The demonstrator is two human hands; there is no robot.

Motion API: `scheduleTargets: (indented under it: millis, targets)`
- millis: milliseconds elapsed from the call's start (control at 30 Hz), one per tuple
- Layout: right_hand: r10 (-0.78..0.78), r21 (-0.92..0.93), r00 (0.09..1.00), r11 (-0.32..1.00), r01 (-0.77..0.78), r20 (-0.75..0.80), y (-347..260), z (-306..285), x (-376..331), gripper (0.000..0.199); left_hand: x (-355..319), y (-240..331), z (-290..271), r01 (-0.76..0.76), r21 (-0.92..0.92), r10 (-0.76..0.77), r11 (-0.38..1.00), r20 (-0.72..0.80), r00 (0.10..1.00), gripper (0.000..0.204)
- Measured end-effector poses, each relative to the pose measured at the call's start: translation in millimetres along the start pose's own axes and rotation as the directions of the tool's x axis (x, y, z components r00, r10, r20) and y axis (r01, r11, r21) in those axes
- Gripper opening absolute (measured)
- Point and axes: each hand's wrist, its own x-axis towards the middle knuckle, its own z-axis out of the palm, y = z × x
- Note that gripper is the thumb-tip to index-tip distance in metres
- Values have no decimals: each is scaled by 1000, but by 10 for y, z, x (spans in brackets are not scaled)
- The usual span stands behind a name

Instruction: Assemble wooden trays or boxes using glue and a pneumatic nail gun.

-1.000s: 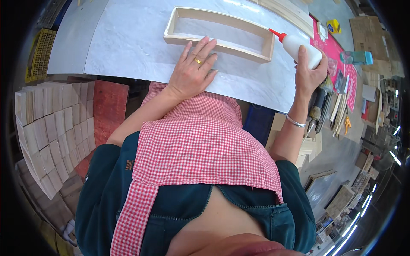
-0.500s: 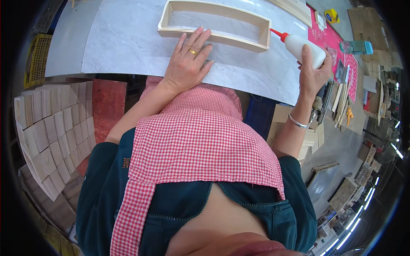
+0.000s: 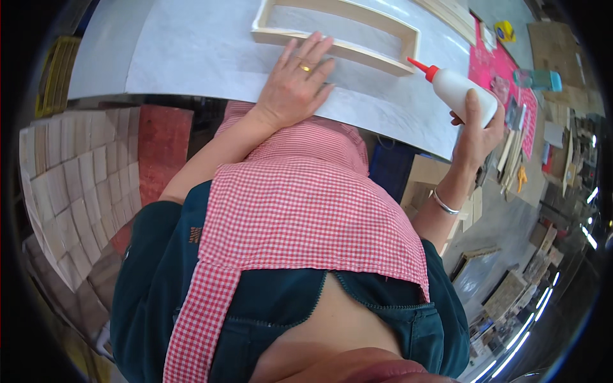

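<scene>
A shallow rectangular frame of pale wood (image 3: 357,53) rests on the white marbled tabletop (image 3: 191,57), its far edge cut off by the top of the view. The fingers of my left hand (image 3: 297,83) are stretched and slightly spread, with the fingertips against the frame's near wall. In my right hand (image 3: 479,131) is a white squeeze bottle (image 3: 463,96) with a pointed red nozzle, tilted to the left. The nozzle tip meets or hovers just by the frame's near right corner; I cannot tell whether it touches.
Pale wood strips (image 3: 447,19) lie at the far right of the table, beside a pink sheet (image 3: 483,67). Further right are a yellow tape measure (image 3: 504,30) and a teal-capped bottle (image 3: 539,80). Stacked wood blocks (image 3: 80,185) and a red board (image 3: 165,153) stand at left below the table.
The bottle's nozzle has slid along the frame's right end toward the near corner. The whole view has shifted a little, with the frame now higher and further right. My left hand keeps its place on the frame.
</scene>
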Motion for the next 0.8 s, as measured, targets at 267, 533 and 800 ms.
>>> scheduleTargets:
  millis: [267,533,800]
  targets:
    - [-87,243,962,970,22,260,-309,1134,-317,43,-21,-12,44,-100,7,100,995,-91,991,29]
    - [-275,203,917,954,222,289,-313,1708,-314,49,-13,-26,18,-91,-26,87,995,-150,985,23]
    - [-273,117,917,961,250,289,-342,1528,-266,48,-9,-18,-11,-92,-27,87,995,-143,986,22]
